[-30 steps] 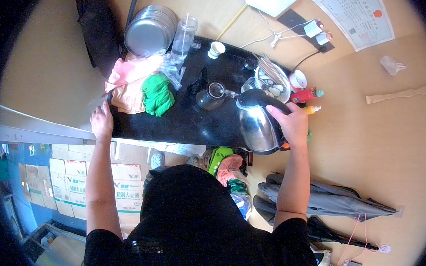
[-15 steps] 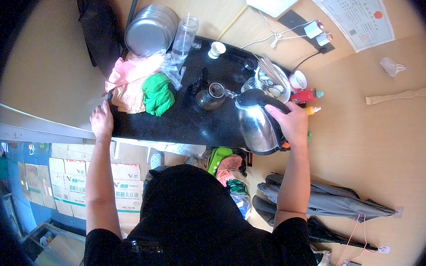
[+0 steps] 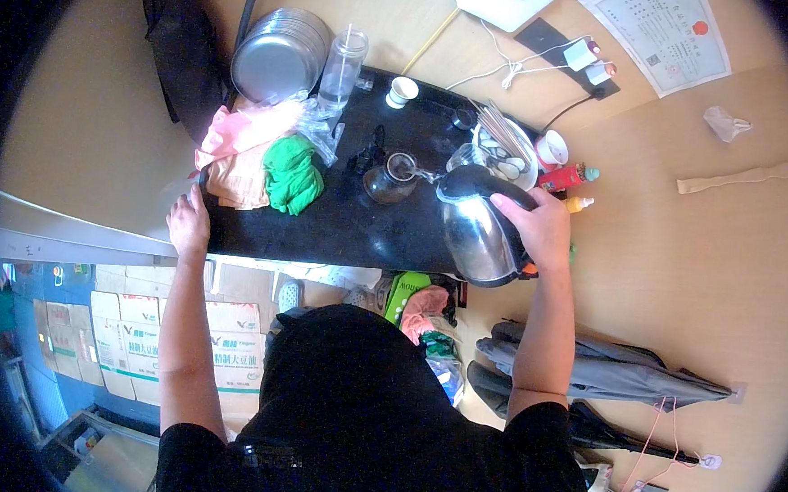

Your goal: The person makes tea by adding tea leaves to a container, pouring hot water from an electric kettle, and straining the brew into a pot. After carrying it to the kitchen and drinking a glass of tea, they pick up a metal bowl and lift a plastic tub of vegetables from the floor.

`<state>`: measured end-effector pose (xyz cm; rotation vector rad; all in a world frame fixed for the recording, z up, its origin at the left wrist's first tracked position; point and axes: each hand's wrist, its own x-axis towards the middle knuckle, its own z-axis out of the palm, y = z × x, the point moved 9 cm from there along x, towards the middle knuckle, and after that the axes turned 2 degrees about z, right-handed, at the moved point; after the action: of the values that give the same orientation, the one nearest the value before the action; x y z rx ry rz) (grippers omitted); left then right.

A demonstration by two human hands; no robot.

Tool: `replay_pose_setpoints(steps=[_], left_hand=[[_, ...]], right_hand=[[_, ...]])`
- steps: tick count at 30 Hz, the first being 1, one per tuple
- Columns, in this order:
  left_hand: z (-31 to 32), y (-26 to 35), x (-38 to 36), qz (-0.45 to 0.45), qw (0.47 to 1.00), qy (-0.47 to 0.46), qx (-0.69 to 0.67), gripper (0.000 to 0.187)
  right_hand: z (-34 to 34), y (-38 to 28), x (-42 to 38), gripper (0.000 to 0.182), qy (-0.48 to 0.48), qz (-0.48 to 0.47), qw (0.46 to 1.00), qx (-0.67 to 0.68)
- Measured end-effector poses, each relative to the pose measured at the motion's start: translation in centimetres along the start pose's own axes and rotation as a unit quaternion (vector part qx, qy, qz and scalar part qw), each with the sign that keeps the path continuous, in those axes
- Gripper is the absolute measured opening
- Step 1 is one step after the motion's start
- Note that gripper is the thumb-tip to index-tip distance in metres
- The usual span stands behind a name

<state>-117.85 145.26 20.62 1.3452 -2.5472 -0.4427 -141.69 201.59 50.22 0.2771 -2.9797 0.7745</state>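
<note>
My right hand (image 3: 544, 228) is wrapped round the black handle of a steel kettle (image 3: 480, 238), which is tilted with its spout to the left. Water runs from the spout into a small glass pot (image 3: 389, 181) with a dark handle, standing on the black tabletop (image 3: 341, 234). At the table's left edge rests my left hand (image 3: 189, 220), its fingers at the dark rim; whether they grip it is hard to make out. Beside that hand lie a green cloth (image 3: 292, 175), a peach cloth (image 3: 238, 181) and a pink cloth (image 3: 238, 135).
Stacked metal plates (image 3: 279, 63), a clear jar (image 3: 342, 70) and a white cup (image 3: 402, 92) stand at the back. On the right are a bowl of utensils (image 3: 508, 154), a paper cup (image 3: 551, 149) and a red bottle (image 3: 565, 177). Cables run along the wall.
</note>
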Motion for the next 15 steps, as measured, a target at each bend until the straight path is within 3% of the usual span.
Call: replay_pose_setpoints(steps=[15], left_hand=[[-0.5,0.4,-0.2,-0.012,1.0,-0.021,-0.007,0.074]], right_hand=[[-0.5,-0.8,-0.1,0.059,0.0,0.001,1.0,0.005]])
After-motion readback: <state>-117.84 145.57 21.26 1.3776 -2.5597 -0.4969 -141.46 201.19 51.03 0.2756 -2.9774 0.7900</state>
